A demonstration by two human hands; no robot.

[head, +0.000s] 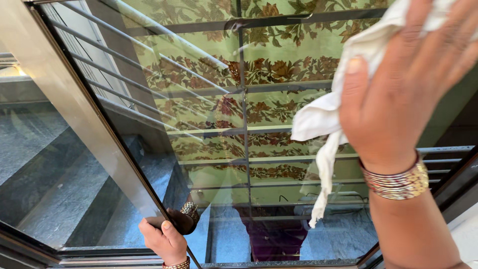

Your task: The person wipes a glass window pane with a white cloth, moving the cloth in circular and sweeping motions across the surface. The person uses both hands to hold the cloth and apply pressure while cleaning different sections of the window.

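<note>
Cloth (323,114): pressed flat on pane (259,124) under open right hand (398,94); tail hangs straight down.
Left hand (164,241): clamped on frame (69,99).

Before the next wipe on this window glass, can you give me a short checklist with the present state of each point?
1. White cloth under right hand, pressed on the glass pane: ok.
2. Left hand grips the window frame at its lower edge: ok.
3. Cloth fully gathered: not ok, a tail hangs down.
4. Bangles away from the glass: cannot tell.
5. Glass clean: cannot tell, reflections cover it.
</note>
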